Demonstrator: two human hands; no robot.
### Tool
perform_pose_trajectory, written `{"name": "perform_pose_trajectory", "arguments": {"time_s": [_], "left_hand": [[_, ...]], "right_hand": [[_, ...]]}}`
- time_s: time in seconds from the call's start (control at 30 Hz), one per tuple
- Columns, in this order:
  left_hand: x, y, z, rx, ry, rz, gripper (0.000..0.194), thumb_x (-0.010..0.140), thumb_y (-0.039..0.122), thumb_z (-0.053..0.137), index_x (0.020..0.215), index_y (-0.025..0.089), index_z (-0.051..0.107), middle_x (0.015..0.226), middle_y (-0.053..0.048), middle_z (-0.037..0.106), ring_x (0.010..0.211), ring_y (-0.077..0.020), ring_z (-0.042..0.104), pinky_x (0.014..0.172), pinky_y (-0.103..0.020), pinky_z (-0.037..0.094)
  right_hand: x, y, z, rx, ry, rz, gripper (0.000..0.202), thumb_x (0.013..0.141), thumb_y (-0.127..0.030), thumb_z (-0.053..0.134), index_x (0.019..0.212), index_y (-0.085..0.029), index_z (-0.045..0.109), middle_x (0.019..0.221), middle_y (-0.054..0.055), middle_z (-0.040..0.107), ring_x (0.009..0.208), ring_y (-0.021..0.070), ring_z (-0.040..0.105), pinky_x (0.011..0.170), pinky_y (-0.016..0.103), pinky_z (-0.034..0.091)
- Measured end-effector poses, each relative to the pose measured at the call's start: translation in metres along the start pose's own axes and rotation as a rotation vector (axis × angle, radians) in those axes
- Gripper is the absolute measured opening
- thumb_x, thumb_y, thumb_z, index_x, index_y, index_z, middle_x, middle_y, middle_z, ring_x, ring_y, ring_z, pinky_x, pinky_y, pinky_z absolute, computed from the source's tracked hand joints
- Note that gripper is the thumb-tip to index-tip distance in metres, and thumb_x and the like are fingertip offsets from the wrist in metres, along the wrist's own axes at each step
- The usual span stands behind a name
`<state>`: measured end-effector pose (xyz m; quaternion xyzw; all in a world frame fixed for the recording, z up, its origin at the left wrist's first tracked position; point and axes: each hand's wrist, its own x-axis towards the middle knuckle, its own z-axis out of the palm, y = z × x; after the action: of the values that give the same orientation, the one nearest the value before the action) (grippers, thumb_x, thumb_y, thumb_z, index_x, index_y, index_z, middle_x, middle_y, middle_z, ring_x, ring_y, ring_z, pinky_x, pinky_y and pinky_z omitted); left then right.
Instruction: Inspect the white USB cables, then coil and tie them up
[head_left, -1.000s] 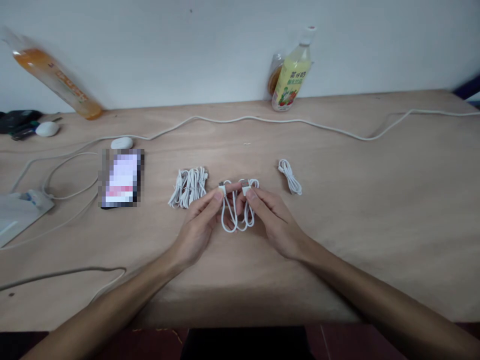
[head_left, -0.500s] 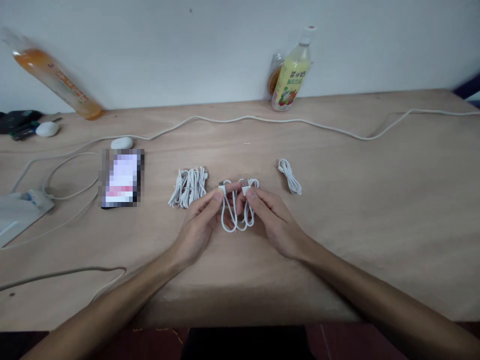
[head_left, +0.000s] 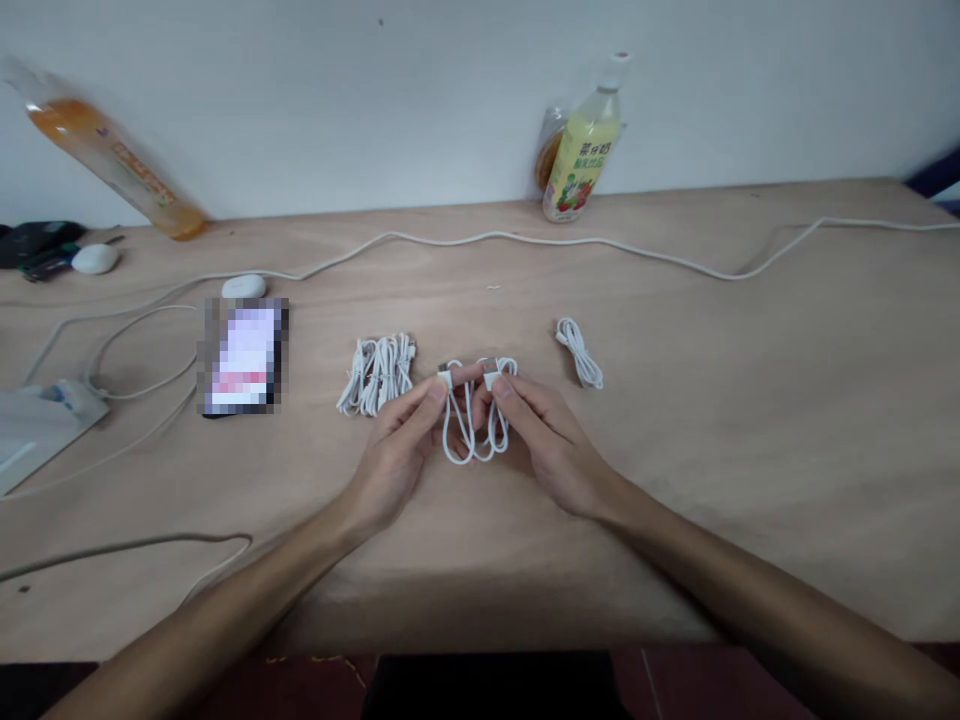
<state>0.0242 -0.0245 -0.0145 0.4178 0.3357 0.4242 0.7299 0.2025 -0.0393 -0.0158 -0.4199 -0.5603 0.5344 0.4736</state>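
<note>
A white USB cable (head_left: 459, 458) is held between my two hands above the table, its loops hanging below my fingers. My left hand (head_left: 401, 440) pinches one connector between thumb and fingers. With thumb and fingers, my right hand (head_left: 544, 430) grips the other connector, whose flat metal end points up. Some of the fingers behind the cable are partly hidden. Just left of my left hand lies a bunch of several coiled white cables (head_left: 379, 372). One more coiled white cable (head_left: 579, 354) rests by itself beyond my right hand.
A phone (head_left: 244, 358) with a blurred screen lies at left beside a white case (head_left: 244, 287). Along the wall stand an orange drink bottle (head_left: 120, 165) and a yellow drink bottle (head_left: 585, 150). A long white cord (head_left: 495, 237) crosses the wooden table (head_left: 712, 400).
</note>
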Motion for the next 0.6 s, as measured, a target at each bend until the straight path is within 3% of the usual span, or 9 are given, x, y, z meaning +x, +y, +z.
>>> {"name": "perform_pose_trajectory", "arguments": {"time_s": [0.6], "left_hand": [[0.0000, -0.0021, -0.0015, -0.014, 0.008, -0.011, 0.047, 0.102, 0.054, 0.075, 0.131, 0.019, 0.085, 0.099, -0.011, 0.079, 0.091, -0.0247, 0.074, 0.083, -0.038, 0.060]], "right_hand": [[0.0001, -0.0021, -0.0002, -0.004, 0.003, -0.007, 0.053, 0.111, -0.065, 0.051, 0.080, -0.024, 0.065, 0.080, 0.001, 0.064, 0.076, 0.0185, 0.058, 0.076, 0.034, 0.048]]}}
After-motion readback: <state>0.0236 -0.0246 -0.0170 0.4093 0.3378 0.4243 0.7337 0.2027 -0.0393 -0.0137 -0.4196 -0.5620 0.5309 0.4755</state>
